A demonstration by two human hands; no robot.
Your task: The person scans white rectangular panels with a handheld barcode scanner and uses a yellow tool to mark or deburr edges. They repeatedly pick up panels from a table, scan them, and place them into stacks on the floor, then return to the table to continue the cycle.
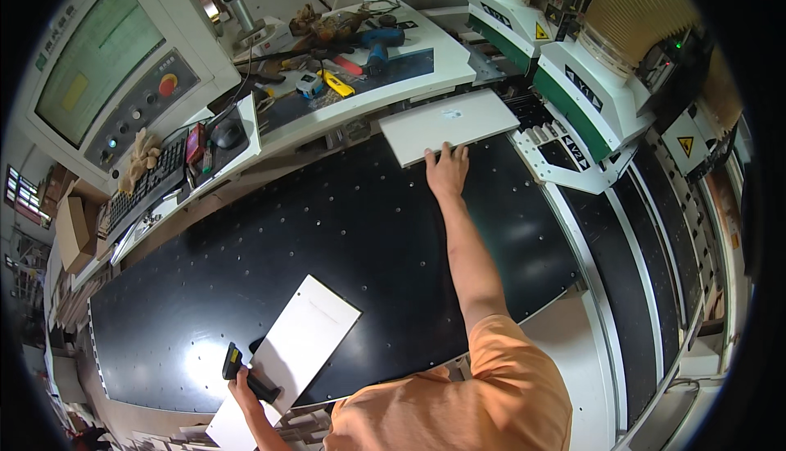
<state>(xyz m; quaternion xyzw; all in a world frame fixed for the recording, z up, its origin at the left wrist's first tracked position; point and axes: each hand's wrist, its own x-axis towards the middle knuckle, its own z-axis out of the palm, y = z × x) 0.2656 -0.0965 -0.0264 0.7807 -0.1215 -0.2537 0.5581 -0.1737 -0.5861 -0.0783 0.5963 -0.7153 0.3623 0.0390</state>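
In my left hand (244,387) is a black handheld barcode scanner (250,376), gripped with the fingers closed round it. The scanner is over a long white panel (307,328) that lies slantwise and sticks out past the near edge of the black table (344,230). My right arm is stretched far forward. The fingers of my right hand (447,171) are spread, and their tips touch the near edge of a second white panel (450,126) bearing a small label. This panel lies at the table's far right, next to the machine.
A control console (115,66) with a screen and red button stands at left, above a keyboard (151,181) and mouse (227,133). Tools, including a yellow cutter (337,84) and a blue tape measure (309,84), lie on the far bench. White-and-green machine heads (589,95) overhang the right side.
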